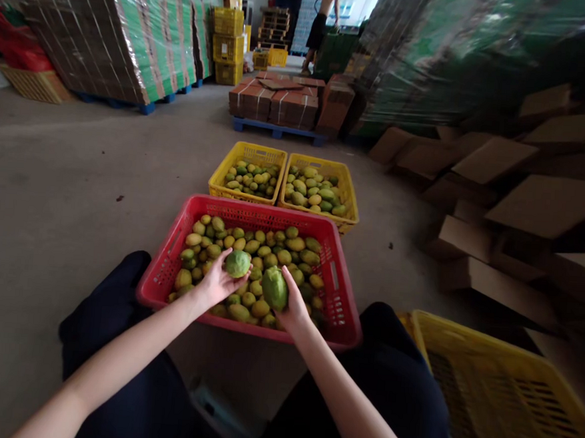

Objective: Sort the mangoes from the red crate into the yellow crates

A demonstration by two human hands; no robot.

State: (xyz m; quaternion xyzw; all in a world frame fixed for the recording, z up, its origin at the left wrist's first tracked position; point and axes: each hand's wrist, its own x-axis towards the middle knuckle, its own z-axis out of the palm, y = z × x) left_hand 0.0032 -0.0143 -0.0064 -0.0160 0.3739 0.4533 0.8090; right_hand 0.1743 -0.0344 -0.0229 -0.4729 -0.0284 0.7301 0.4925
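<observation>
My left hand [222, 282] is closed around a rounded green lemon [238, 263], its fingers curled beneath and beside the fruit. A larger, longer green lemon [275, 288] is gripped in my right hand [294, 306], with the thumb along its right side. Both hands are above a red plastic crate [340, 286] between my knees. Inside the crate lie many yellow and green lemons [239, 312], spread over most of its bottom. The two held fruits are close together but apart.
Behind the red crate stand two yellow crates [354, 203] of similar fruit. An open yellow crate [521, 388] is at my right. Flattened cardboard boxes [549, 203] are piled farther right. A blue pallet [278, 130] carries bundled cardboard. A person [320, 27] stands far back.
</observation>
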